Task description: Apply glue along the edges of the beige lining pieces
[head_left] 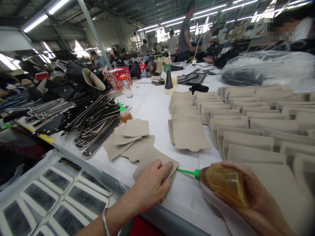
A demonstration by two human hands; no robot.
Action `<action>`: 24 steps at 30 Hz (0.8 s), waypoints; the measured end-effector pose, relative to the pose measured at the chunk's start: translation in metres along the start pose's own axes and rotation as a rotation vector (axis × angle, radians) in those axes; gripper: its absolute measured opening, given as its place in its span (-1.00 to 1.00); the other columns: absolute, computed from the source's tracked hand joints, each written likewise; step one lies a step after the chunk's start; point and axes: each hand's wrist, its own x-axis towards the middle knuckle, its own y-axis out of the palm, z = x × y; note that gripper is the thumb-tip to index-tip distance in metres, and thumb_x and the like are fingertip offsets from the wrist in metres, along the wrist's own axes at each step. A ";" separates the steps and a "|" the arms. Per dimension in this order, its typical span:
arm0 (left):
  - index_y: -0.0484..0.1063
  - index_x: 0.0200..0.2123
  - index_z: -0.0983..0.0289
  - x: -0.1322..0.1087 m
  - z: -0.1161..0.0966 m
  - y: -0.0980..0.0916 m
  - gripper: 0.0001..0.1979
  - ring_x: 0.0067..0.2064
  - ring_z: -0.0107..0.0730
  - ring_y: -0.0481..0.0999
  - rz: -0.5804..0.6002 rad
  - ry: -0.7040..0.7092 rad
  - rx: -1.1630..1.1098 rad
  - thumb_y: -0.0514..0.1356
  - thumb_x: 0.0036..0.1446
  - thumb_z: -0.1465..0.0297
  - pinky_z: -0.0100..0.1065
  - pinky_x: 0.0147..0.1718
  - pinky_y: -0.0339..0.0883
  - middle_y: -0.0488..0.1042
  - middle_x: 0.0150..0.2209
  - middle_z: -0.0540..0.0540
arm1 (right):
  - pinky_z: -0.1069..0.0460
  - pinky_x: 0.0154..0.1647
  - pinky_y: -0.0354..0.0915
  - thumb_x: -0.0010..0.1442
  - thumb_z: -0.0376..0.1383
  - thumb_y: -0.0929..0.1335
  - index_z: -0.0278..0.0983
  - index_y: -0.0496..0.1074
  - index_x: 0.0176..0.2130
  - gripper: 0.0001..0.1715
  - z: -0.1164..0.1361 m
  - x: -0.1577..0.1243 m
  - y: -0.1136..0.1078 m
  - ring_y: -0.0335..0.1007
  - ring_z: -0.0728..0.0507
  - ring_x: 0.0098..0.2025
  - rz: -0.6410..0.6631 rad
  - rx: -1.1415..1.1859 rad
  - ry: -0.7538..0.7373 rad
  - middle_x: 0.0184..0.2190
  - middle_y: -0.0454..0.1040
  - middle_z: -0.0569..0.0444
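Note:
My right hand (256,193) is wrapped round a glue bottle (225,183) tipped on its side, amber liquid inside. Its thin green nozzle points left, the tip at the edge of a beige leather panel (154,160). My left hand (154,180) grips that panel near its right corner, fingers on top and thumb at the edge. Beneath the hand, part of the panel's underside or a second layer shows; I cannot tell which. Just beyond lie several loose beige panels (135,127), overlapping in a small pile.
Rows of folded beige panels (248,141) cover the right of the white table (157,108). Black straps (93,121) are heaped at left, beside a second glue bottle (125,115). A tray of dark plates (36,193) stands at front left. Co-workers (185,36) are farther back.

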 end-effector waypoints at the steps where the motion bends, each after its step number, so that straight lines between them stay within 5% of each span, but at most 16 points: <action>1: 0.20 0.22 0.09 0.000 0.000 0.000 -0.52 -0.19 -0.28 0.46 0.000 0.000 0.000 -0.06 0.24 0.35 -0.30 -0.18 0.30 0.34 -0.17 0.07 | 0.15 -0.29 0.45 0.07 -0.03 0.49 -0.03 0.33 0.02 -0.44 0.001 -0.001 0.000 0.50 -0.16 -0.25 -0.009 -0.013 -0.008 -0.13 0.45 0.11; 10: 0.22 0.22 0.12 0.001 -0.001 0.000 -0.52 -0.18 -0.27 0.46 -0.001 -0.009 -0.017 -0.06 0.23 0.35 -0.31 -0.16 0.29 0.35 -0.16 0.09 | 0.05 -0.10 0.40 0.10 -0.07 0.48 -0.07 0.28 0.05 -0.43 0.005 0.001 0.001 0.47 -0.21 -0.17 0.000 0.069 0.153 -0.08 0.44 0.09; 18: 0.21 0.23 0.10 -0.001 -0.002 -0.002 -0.52 -0.19 -0.28 0.44 0.000 -0.036 -0.013 -0.05 0.24 0.34 -0.32 -0.16 0.28 0.35 -0.16 0.09 | 0.01 0.06 0.29 -0.02 -0.01 0.49 -0.14 0.33 0.01 -0.36 0.018 -0.034 0.019 0.42 -0.24 -0.09 0.042 0.173 0.340 -0.07 0.44 0.07; 24: 0.21 0.23 0.11 -0.002 -0.001 0.000 -0.52 -0.19 -0.26 0.44 -0.023 -0.013 -0.008 -0.05 0.24 0.33 -0.30 -0.16 0.28 0.35 -0.15 0.09 | 0.05 -0.01 0.35 0.00 -0.04 0.51 -0.09 0.31 0.01 -0.38 0.007 -0.031 0.013 0.45 -0.20 -0.13 0.049 0.093 0.223 -0.08 0.44 0.10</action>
